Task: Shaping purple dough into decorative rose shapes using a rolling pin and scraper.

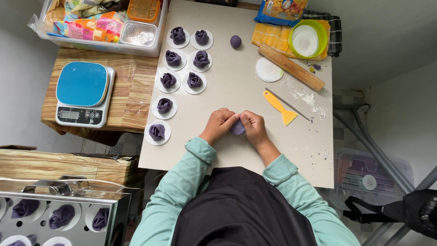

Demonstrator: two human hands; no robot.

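- While both hands meet at the near middle of the beige work board (236, 82), a flat piece of purple dough (237, 128) sits pinched between them, touching the board just ahead of the person's body.
- Left hand (220, 124): fingers curled inward, tips pressed onto the left edge of the dough piece; it lies directly to this hand's right.
- Right hand (253, 126): fingers bent, thumb and fingertips gripping the right edge; the dough lies directly to its left.
- Only a small wedge of dough shows between the fingers, so its long axis cannot be told; neither hand is clearly nearer, both touch it.
- Purple dough ball (236, 41): alone at the far side of the board, well apart from both hands, straight ahead of the right hand.
- Shaped purple rosettes on white paper rounds (169, 81): two columns running away from the left hand, the nearest one (157, 132) left of that wrist.
- Yellow scraper (279, 106) lies just beyond the right hand, handle pointing far-left; a wooden rolling pin (291, 66) lies diagonal further off.
- Blue-topped kitchen scale (83, 93) stands on the wood-grain table to the left, off the board.
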